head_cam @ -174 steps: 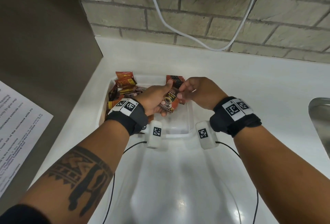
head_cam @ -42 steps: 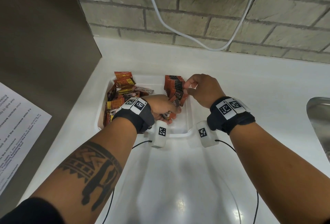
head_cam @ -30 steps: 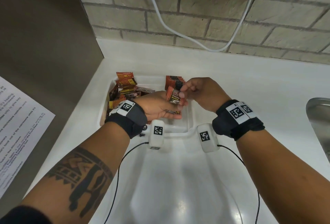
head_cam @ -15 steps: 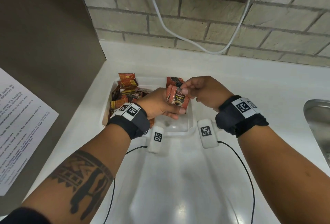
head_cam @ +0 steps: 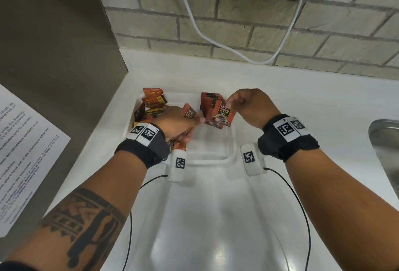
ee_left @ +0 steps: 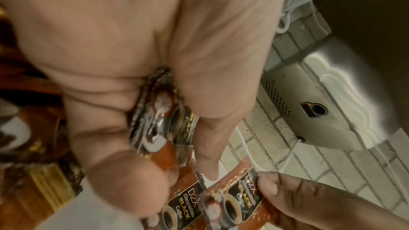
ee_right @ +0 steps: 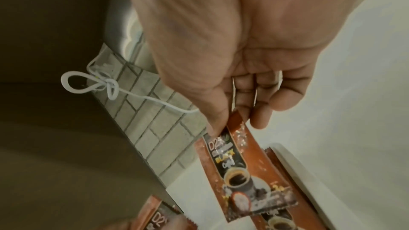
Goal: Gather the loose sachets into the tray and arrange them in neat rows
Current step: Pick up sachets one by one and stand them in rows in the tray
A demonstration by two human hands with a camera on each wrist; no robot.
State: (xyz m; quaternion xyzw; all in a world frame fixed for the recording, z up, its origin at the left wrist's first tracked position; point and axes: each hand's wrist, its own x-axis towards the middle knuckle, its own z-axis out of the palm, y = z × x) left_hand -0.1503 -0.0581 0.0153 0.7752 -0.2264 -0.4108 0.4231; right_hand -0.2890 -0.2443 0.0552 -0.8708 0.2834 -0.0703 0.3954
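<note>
A white tray [head_cam: 209, 159] sits on the white counter. A jumble of orange-brown sachets [head_cam: 152, 104] fills its left side. A standing row of sachets [head_cam: 210, 99] leans at its back right. My left hand [head_cam: 188, 128] hovers over the tray's middle and grips a small bundle of sachets [ee_left: 164, 120], one sachet top [head_cam: 190, 112] sticking up. My right hand [head_cam: 232, 104] pinches a single coffee sachet [head_cam: 222, 116] by its top corner, just in front of the row. In the right wrist view the thumb and forefinger of my right hand [ee_right: 235, 124] clamp that sachet [ee_right: 247, 172].
A steel panel with a paper notice [head_cam: 23, 152] stands on the left. A metal sink [head_cam: 386, 141] lies at the right edge. A white cable [head_cam: 216, 41] hangs across the brick wall behind. Bare counter [head_cam: 216, 216] stretches in front of the tray.
The right hand has drawn one sachet out of the left hand's bundle and carried it right, toward the standing row. The left hand stays over the tray with the other sachets.
</note>
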